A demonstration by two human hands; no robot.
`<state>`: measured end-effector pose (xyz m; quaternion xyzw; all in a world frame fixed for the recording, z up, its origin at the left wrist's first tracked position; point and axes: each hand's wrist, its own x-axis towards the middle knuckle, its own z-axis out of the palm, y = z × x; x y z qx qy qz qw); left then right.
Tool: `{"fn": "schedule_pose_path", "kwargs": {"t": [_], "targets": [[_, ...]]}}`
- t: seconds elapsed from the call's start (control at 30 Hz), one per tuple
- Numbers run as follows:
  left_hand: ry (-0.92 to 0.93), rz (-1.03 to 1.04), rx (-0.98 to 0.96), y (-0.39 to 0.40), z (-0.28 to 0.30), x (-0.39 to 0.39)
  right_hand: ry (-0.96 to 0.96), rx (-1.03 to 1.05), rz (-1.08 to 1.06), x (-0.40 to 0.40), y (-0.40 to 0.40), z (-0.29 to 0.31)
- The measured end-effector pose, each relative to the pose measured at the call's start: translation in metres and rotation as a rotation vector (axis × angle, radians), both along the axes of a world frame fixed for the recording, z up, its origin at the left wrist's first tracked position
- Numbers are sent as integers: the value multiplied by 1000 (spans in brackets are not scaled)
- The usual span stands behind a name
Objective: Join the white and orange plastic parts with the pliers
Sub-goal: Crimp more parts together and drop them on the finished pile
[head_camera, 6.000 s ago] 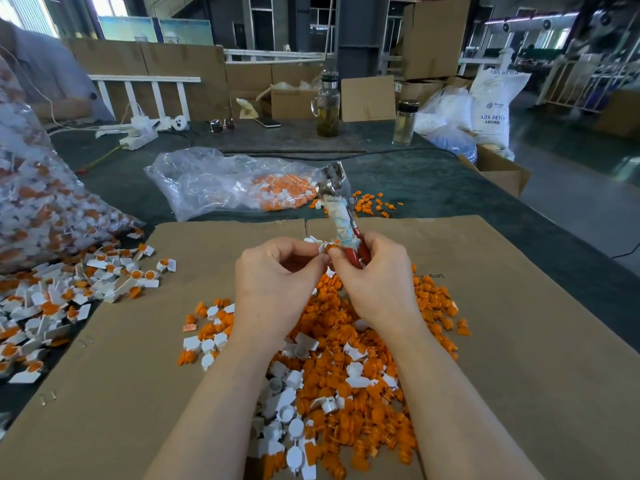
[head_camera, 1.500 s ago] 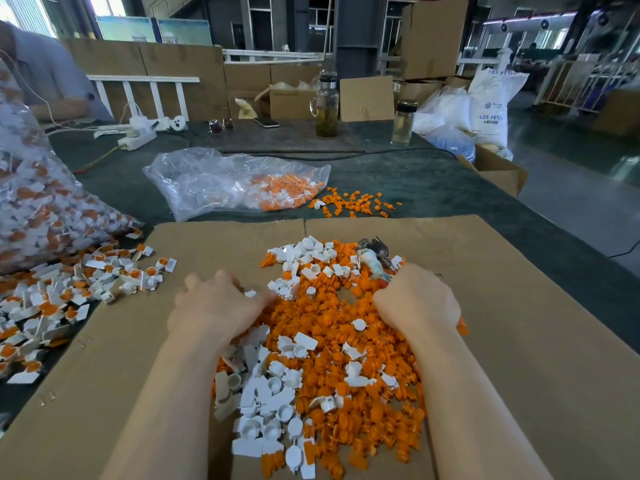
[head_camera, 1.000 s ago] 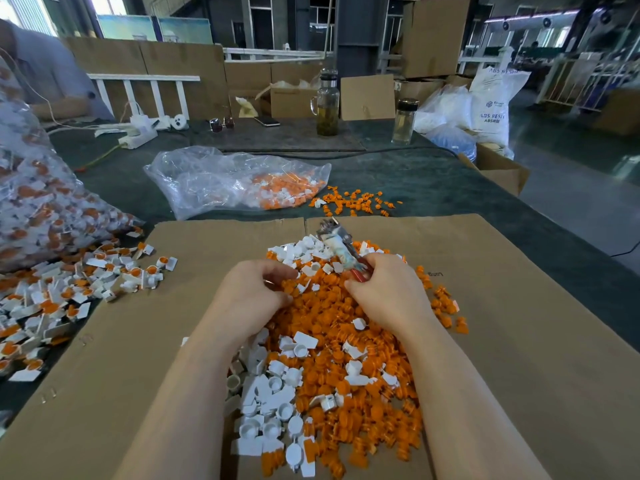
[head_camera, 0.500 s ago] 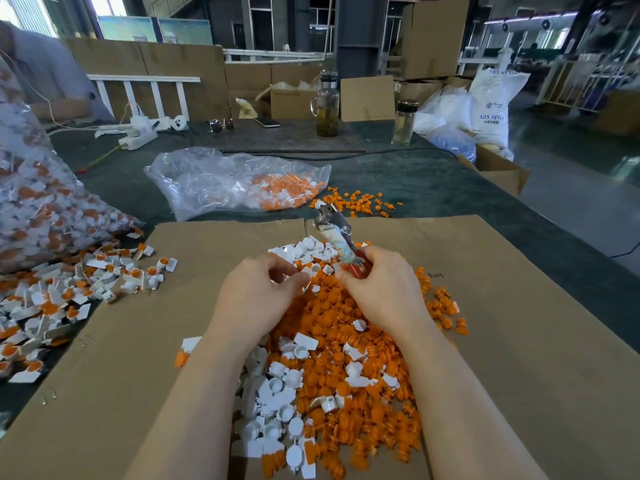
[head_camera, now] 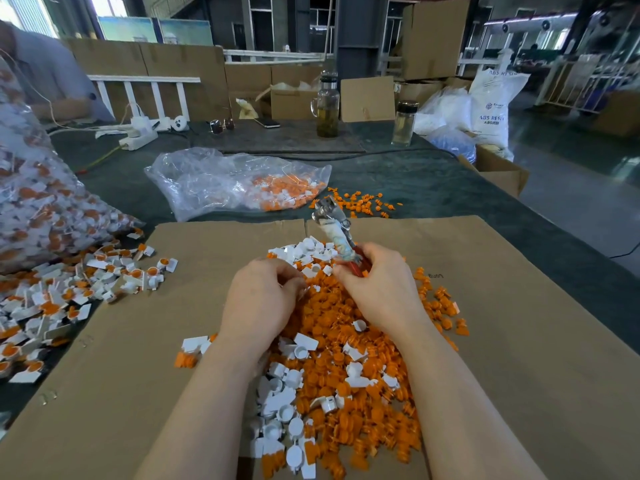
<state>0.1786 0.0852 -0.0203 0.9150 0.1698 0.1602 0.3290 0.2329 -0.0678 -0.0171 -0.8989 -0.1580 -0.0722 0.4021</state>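
Note:
A heap of loose orange parts (head_camera: 349, 382) and white parts (head_camera: 301, 252) lies on the cardboard sheet (head_camera: 519, 341) in front of me. My right hand (head_camera: 381, 289) grips the red handles of the pliers (head_camera: 334, 230), whose taped metal head points up and away over the heap. My left hand (head_camera: 263, 296) hovers over the heap's left side with its fingers curled inward toward the right hand. What the left fingertips pinch is hidden. The two hands are close together but apart.
Joined white-and-orange pieces (head_camera: 79, 289) spread at the left beside a full clear bag (head_camera: 41, 202). A second plastic bag (head_camera: 235, 181) with orange parts lies beyond the cardboard, with scattered orange bits (head_camera: 360, 204). Two glass bottles (head_camera: 327, 105) stand at the back.
Both hands came up out of the heap and drew together. The right hand raised the pliers from lying on the pile to pointing up and away.

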Motion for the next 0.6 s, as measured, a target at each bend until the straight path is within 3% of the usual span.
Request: {"fn": "schedule_pose_path", "kwargs": {"t": [0.17,0.4,0.6], "targets": [[-47,43,-111,6,1,-1,15,33,4,0,-1,-1],[49,-13,168,-1,-5,2,-21,11,-28,-1,-1,2],[28,15,210,0,-6,2,-24,20,21,-1,0,1]]}}
